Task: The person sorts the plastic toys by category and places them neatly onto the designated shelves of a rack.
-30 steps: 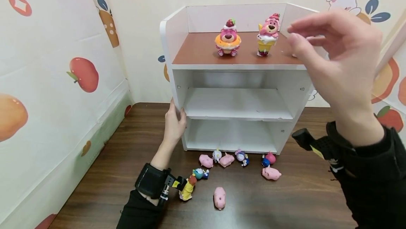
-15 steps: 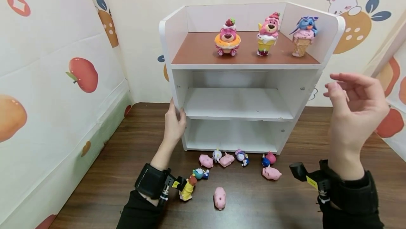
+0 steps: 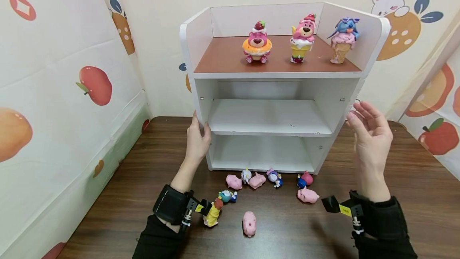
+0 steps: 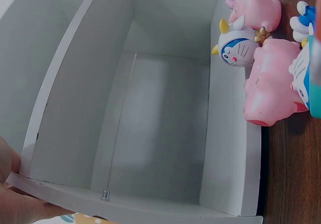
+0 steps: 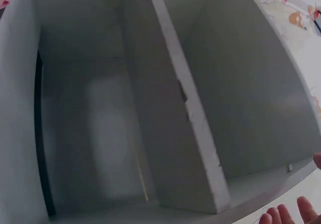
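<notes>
A white shelf unit with a brown top board stands on the wooden table. My left hand grips the edge of its left side panel; in the left wrist view my thumb and fingers lie on either side of that panel. Beside the right side panel, my right hand is raised with loosely bent fingers and holds nothing; whether it touches the panel I cannot tell. On the top board stand a pink bear in an orange ring, a pink bear in a yellow cone and a blue figure on an ice-cream cone.
Several small toys lie in front of the shelf unit, among them a pink pig, another pink pig, a yellow-dressed figure and a blue figure. Patterned cloth walls enclose the table at the back and sides.
My right hand has drawn away from the top board, dropping down and then moving left toward the right side panel. The blue ice-cream figure has come into sight. My left hand stays put.
</notes>
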{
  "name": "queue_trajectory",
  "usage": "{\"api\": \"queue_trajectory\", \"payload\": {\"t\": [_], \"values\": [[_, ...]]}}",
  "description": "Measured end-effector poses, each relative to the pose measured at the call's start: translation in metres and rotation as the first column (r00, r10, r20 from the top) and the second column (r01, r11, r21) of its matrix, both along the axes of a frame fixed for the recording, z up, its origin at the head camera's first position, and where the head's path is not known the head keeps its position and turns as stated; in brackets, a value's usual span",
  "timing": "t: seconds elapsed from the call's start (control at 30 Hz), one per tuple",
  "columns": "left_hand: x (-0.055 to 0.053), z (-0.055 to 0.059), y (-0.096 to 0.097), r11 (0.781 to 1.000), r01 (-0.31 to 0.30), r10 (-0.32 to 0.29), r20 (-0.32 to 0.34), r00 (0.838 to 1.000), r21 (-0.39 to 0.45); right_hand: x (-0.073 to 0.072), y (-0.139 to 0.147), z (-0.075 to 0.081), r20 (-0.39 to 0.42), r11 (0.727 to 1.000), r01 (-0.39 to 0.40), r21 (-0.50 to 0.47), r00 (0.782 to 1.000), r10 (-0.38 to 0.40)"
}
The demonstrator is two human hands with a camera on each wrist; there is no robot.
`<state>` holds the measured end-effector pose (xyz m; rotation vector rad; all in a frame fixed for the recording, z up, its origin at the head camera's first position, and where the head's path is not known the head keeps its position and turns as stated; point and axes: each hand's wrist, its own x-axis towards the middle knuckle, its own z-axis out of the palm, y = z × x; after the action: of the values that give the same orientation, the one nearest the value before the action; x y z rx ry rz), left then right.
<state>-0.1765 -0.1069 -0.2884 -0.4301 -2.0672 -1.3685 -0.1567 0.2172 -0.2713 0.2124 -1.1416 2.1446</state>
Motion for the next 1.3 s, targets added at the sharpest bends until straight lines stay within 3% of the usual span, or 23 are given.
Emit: {"api": "queue_trajectory", "payload": {"t": [0.23, 0.37, 0.53, 0.67, 0.97, 1.3], "values": [[0.000, 0.000, 0.000, 1.000, 0.006, -0.006, 0.006, 1.000, -0.002, -0.009, 0.007, -0.012, 0.144, 0.982, -0.191, 0.010, 0.972, 0.188], [-0.003, -0.003, -0.001, 1.000, 0.003, -0.003, 0.001, 1.000, -0.007, -0.014, 0.007, -0.020, 0.197, 0.969, -0.240, 0.052, 0.954, 0.226], [-0.017, -0.015, -0.005, 1.000, -0.001, 0.001, -0.001, 1.000, -0.003, -0.016, 0.007, -0.025, 0.282, 0.961, -0.256, 0.109, 0.934, 0.217], [-0.026, -0.026, -0.009, 1.000, 0.010, -0.010, -0.001, 1.000, 0.006, -0.017, 0.008, -0.027, 0.296, 0.958, -0.264, 0.110, 0.929, 0.222], [-0.025, -0.025, -0.010, 1.000, 0.005, -0.005, 0.024, 1.000, -0.009, -0.019, 0.005, -0.028, 0.323, 0.964, -0.240, 0.115, 0.927, 0.192], [-0.014, -0.015, -0.016, 0.995, 0.006, 0.010, 0.155, 0.988, -0.100, -0.019, 0.004, -0.027, 0.338, 0.969, -0.224, 0.103, 0.924, 0.178]]}}
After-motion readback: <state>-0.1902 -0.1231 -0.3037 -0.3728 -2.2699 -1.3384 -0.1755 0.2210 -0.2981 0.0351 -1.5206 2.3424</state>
